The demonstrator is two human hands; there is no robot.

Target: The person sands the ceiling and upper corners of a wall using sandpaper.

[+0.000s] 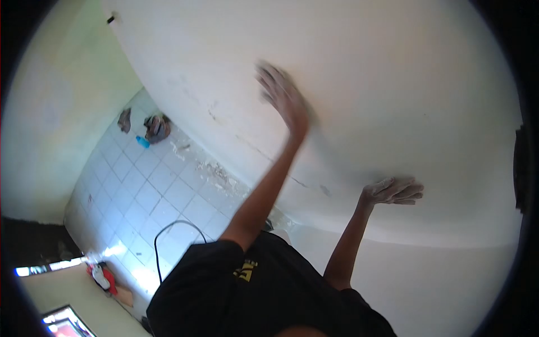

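My left hand (pixel 285 101) is raised against the pale wall (pixel 359 101), fingers stretched out and slightly smeared by motion. Lower and to the right, my right hand (pixel 395 191) lies flat along the same wall with its fingers extended. Whitish dust coats both hands. No tool shows in either one, though the palms face the wall and are hidden. Thin cracks and a few grey marks (pixel 325 190) run across the wall's lower part, below my left hand.
White flakes (pixel 219 173) litter the tiled floor (pixel 147 184) along the wall's foot. A bundle or bag (pixel 157 128) and a blue item (pixel 142 141) lie in the far corner. A black cable (pixel 156 247) loops beside me. Red and white items (pixel 104 278) sit at lower left.
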